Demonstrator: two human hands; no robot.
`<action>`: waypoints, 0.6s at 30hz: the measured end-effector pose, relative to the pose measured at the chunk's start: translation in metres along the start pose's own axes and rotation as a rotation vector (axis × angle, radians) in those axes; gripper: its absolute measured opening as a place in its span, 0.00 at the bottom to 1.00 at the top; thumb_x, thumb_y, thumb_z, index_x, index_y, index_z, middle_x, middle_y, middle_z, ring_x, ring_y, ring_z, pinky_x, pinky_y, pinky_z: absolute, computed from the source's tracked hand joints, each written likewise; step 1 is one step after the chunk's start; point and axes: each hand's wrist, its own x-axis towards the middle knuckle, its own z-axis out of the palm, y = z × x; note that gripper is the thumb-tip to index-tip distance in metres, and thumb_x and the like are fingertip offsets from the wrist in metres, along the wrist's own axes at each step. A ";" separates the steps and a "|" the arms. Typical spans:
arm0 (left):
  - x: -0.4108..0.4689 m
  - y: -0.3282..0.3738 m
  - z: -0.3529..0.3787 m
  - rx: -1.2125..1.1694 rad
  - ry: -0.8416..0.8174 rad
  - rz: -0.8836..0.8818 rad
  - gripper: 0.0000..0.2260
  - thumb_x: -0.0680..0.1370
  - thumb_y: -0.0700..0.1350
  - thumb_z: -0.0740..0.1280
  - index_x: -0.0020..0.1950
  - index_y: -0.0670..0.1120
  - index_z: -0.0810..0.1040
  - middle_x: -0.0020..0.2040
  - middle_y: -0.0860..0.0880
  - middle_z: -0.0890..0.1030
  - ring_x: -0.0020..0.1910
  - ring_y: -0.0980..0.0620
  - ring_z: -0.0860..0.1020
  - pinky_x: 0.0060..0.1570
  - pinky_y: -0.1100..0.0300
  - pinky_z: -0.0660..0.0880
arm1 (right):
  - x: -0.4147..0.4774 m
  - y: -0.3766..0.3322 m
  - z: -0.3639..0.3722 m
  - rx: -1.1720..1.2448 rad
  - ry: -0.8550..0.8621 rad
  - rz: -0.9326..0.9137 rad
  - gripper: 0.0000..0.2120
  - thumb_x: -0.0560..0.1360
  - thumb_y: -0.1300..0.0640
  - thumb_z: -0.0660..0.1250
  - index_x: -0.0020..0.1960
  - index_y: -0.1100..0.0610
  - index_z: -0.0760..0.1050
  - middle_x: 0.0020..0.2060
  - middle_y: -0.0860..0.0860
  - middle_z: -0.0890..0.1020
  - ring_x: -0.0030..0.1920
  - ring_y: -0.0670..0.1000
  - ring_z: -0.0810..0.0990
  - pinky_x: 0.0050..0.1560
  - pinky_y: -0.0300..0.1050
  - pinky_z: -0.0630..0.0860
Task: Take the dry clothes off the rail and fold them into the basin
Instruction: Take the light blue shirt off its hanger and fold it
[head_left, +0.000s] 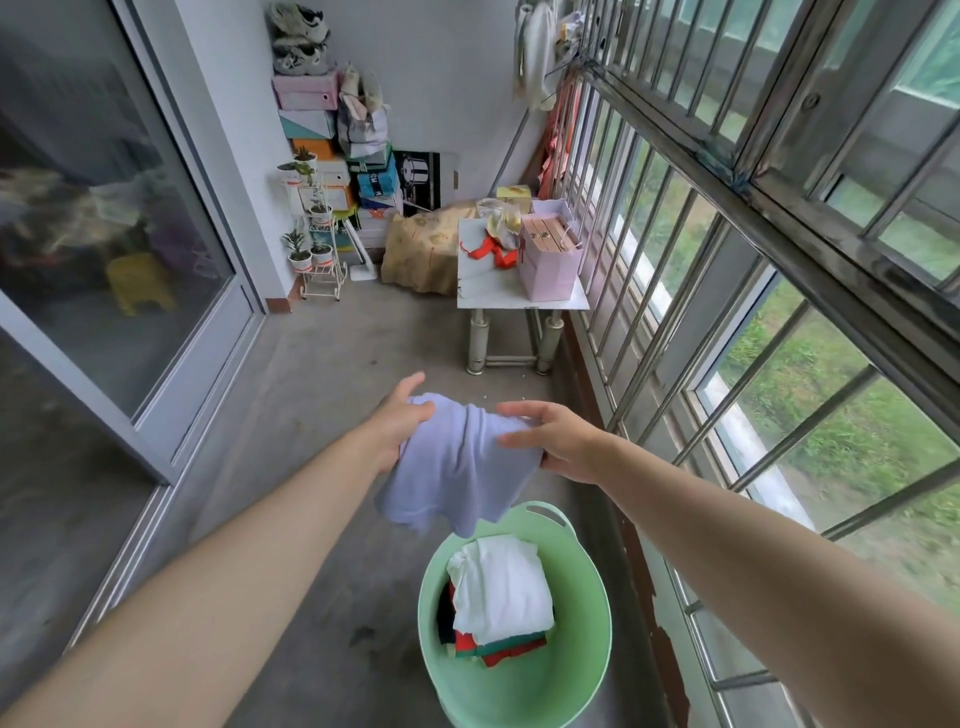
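A pale lilac garment (457, 467) hangs between my two hands, above the floor and just beyond the basin. My left hand (402, 415) grips its left top edge. My right hand (550, 441) holds the right side, fingers stretched over the cloth and thumb under it. Below, a mint green basin (582, 660) stands on the concrete floor. Inside it lies a folded white garment (501, 592) on top of red, green and dark folded clothes (498, 652). More clothes (535, 52) hang at the far end of the window rail.
A barred metal window grille (727, 249) runs along the right. A small white table (498, 291) with a pink bag stands ahead. Stacked shoe boxes (322, 135) and a plant stand (317, 244) fill the far corner. A glass sliding door (114, 249) is on the left.
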 end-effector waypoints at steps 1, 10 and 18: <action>0.001 -0.001 -0.001 0.001 -0.002 0.031 0.23 0.81 0.35 0.56 0.73 0.53 0.64 0.63 0.47 0.69 0.57 0.46 0.76 0.51 0.56 0.74 | 0.000 0.001 -0.001 -0.057 -0.042 -0.012 0.26 0.69 0.70 0.71 0.65 0.58 0.74 0.54 0.54 0.80 0.50 0.51 0.79 0.52 0.45 0.76; -0.006 0.002 -0.008 0.101 -0.052 0.077 0.16 0.79 0.32 0.54 0.60 0.40 0.77 0.53 0.43 0.79 0.52 0.47 0.76 0.46 0.61 0.73 | -0.003 -0.005 -0.006 -0.630 0.237 -0.100 0.22 0.65 0.70 0.60 0.53 0.57 0.83 0.40 0.54 0.82 0.43 0.46 0.75 0.44 0.44 0.77; -0.004 0.000 -0.010 -0.297 -0.072 0.110 0.15 0.80 0.32 0.52 0.61 0.38 0.74 0.55 0.42 0.79 0.50 0.49 0.79 0.53 0.58 0.73 | -0.014 -0.015 -0.005 -0.157 0.327 -0.093 0.25 0.68 0.75 0.54 0.48 0.55 0.82 0.42 0.56 0.82 0.45 0.54 0.78 0.48 0.48 0.77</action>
